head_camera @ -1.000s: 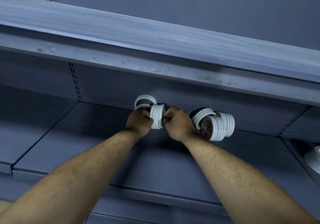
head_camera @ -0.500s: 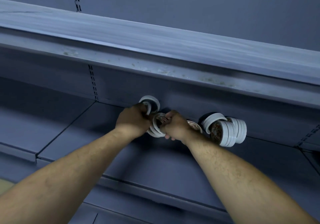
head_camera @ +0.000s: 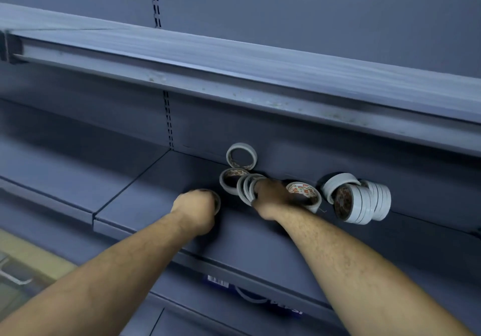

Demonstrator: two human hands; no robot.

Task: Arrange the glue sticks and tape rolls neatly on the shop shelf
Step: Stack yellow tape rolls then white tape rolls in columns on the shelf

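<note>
White tape rolls lie at the back of a grey shop shelf (head_camera: 161,200). One roll (head_camera: 241,155) leans upright against the back wall, with another roll (head_camera: 230,179) just below it. My right hand (head_camera: 270,197) grips a few thin rolls (head_camera: 247,188) standing on edge, and a flat roll with a red label (head_camera: 303,192) lies beside its wrist. My left hand (head_camera: 196,209) is curled in a fist left of them, apparently around a dark-edged roll that is mostly hidden. A stacked bundle of rolls (head_camera: 356,201) lies on its side further right. No glue sticks are in view.
An upper shelf (head_camera: 260,75) overhangs the rolls closely. A slotted upright (head_camera: 168,117) runs down the back wall left of the rolls. A label strip (head_camera: 218,281) sits on the shelf's front edge. Bare shelf stretches left of my left hand.
My left hand has pulled back and left, away from the rolls, while my right hand stays on the thin rolls. The view has shifted, so the shelf appears further right.
</note>
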